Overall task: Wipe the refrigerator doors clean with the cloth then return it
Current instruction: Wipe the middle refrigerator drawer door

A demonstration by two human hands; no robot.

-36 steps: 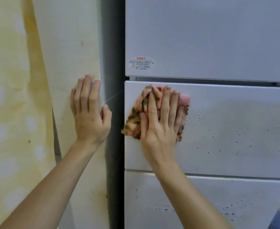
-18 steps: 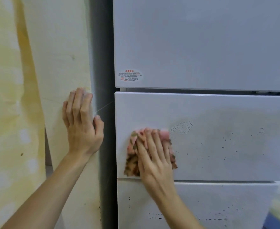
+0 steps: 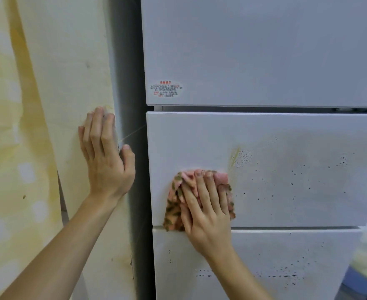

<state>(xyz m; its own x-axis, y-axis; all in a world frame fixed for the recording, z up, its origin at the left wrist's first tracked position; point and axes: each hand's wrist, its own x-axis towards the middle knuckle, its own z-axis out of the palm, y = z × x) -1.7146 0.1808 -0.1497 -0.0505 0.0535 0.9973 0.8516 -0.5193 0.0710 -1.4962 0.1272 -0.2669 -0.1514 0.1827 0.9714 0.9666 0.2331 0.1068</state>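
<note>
We press our right hand (image 3: 204, 213) flat, fingers spread and nearly straight, on the crumpled pink cloth with olive leaf print (image 3: 173, 205). The hand pins the cloth against the lower left corner of the white middle refrigerator door (image 3: 286, 131), just above the seam to the white bottom door (image 3: 254, 252). Small dark specks (image 3: 244, 158) dot both doors to the right of the cloth. Our left hand (image 3: 106, 161) lies open with straight fingers on the cream, yellow-stained wall panel (image 3: 70, 72), holding nothing. An oval sticker with red lettering (image 3: 166, 89) sits on the pale grey upper door (image 3: 254, 50).
</note>
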